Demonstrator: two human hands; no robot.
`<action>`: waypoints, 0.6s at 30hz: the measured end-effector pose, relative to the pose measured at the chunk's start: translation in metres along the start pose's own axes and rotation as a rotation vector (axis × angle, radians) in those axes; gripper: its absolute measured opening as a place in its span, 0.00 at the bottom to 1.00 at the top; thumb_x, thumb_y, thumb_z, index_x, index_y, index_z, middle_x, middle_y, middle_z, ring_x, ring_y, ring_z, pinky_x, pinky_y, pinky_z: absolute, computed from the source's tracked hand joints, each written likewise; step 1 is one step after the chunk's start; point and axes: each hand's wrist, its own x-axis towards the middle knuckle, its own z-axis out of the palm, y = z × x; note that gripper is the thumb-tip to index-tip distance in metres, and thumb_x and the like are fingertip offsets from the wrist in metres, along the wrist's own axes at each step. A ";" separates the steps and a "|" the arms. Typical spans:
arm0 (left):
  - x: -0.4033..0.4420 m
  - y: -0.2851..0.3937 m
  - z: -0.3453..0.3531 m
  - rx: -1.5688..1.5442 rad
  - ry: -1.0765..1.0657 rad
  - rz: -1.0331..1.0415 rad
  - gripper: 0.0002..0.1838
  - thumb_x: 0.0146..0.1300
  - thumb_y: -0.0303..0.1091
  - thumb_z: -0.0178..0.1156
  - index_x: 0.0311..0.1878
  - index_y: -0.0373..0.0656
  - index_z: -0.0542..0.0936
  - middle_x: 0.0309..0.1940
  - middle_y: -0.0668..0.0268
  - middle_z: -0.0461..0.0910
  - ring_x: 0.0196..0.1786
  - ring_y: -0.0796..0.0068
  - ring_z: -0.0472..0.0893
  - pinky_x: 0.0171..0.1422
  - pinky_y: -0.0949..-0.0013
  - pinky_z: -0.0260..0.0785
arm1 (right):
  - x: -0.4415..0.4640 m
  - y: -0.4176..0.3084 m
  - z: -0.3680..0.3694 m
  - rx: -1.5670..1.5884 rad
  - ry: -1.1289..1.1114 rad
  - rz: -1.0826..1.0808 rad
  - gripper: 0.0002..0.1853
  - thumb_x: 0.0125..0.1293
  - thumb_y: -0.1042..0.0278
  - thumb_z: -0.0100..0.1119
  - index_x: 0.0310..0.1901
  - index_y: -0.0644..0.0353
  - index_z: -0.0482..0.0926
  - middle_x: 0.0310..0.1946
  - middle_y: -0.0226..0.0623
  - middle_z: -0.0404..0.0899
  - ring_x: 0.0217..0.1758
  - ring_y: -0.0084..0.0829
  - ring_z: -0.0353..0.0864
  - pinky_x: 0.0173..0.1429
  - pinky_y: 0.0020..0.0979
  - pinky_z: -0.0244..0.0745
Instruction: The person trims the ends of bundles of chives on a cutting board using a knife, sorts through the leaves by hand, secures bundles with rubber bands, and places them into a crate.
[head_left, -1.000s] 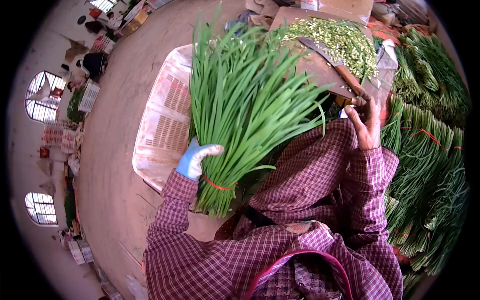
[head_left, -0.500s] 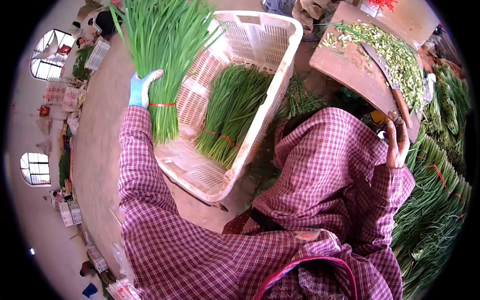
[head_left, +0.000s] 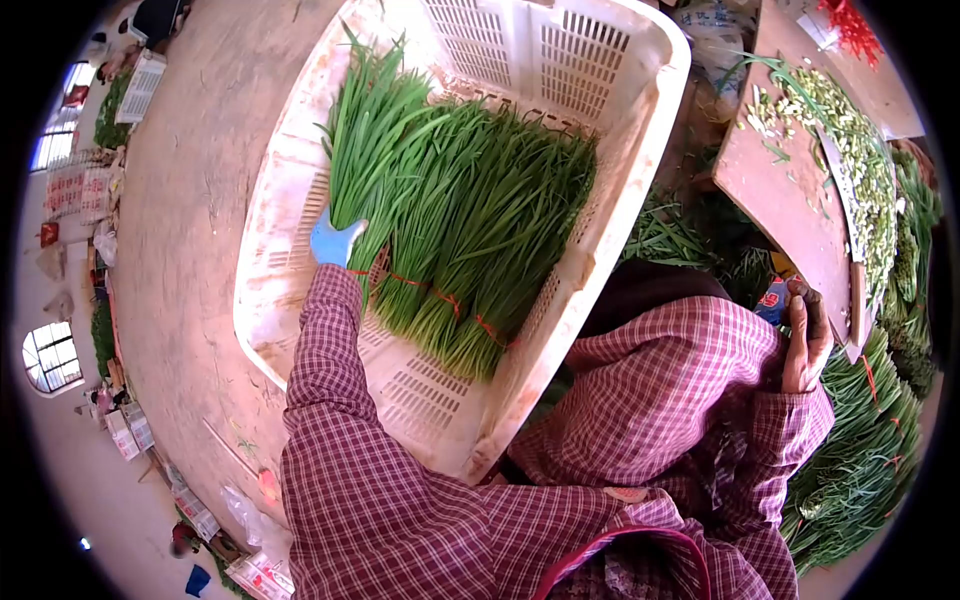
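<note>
My left hand [head_left: 338, 240], in a blue and white glove, is closed around the stems of a bunch of green chives [head_left: 375, 150]. It holds that bunch inside a white plastic crate [head_left: 262, 250], at the left side of other bunches of chives [head_left: 490, 200] tied with red bands. My right hand [head_left: 808, 340] is bare and rests by my knee, below the edge of a wooden board [head_left: 765, 170]. Its fingers are bent and pressed together beside a small blue and red item [head_left: 772, 300]; whether they grip anything is hidden.
On the board lie a knife [head_left: 845, 210] and chopped pale stem ends [head_left: 870, 150]. Banded bunches of chives [head_left: 860, 460] are heaped at the right. Loose leaves [head_left: 665, 235] lie between crate and board. Boxes and bags line the wall at far left.
My left hand has brought the chive bunch down into the crate, alongside the others. The view has shifted, so the crate appears larger. My right hand stays near the board's edge.
</note>
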 end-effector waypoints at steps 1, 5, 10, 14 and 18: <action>-0.009 0.010 0.000 0.002 0.001 0.014 0.43 0.42 0.42 0.79 0.61 0.32 0.73 0.50 0.52 0.82 0.52 0.59 0.82 0.60 0.63 0.73 | 0.003 0.000 0.002 -0.008 -0.004 0.006 0.13 0.73 0.65 0.54 0.53 0.64 0.79 0.46 0.29 0.80 0.46 0.20 0.75 0.56 0.23 0.70; -0.023 0.017 0.015 -0.311 -0.153 -0.065 0.40 0.41 0.34 0.80 0.59 0.29 0.74 0.48 0.54 0.83 0.47 0.64 0.82 0.57 0.64 0.74 | 0.006 -0.006 0.011 -0.111 -0.047 0.028 0.12 0.73 0.66 0.55 0.51 0.63 0.79 0.43 0.28 0.80 0.46 0.20 0.75 0.55 0.24 0.69; 0.000 0.015 0.022 0.037 -0.416 -0.406 0.67 0.39 0.60 0.78 0.71 0.21 0.54 0.66 0.37 0.65 0.69 0.50 0.69 0.70 0.58 0.66 | 0.011 -0.010 0.024 -0.187 -0.094 0.045 0.11 0.72 0.69 0.54 0.48 0.66 0.79 0.41 0.31 0.80 0.44 0.22 0.75 0.52 0.24 0.70; 0.007 0.010 0.044 0.005 -0.499 -0.435 0.64 0.43 0.66 0.73 0.70 0.23 0.57 0.63 0.39 0.69 0.68 0.51 0.70 0.72 0.59 0.64 | 0.011 -0.027 0.034 -0.314 -0.075 0.009 0.09 0.69 0.71 0.55 0.44 0.66 0.81 0.35 0.35 0.80 0.40 0.25 0.77 0.48 0.27 0.72; 0.006 -0.014 0.047 0.007 -0.588 -0.520 0.62 0.46 0.71 0.67 0.68 0.22 0.60 0.65 0.37 0.67 0.68 0.48 0.70 0.71 0.57 0.65 | 0.009 -0.041 0.033 -0.364 -0.056 0.011 0.08 0.67 0.72 0.56 0.42 0.67 0.81 0.35 0.39 0.82 0.39 0.29 0.80 0.48 0.29 0.73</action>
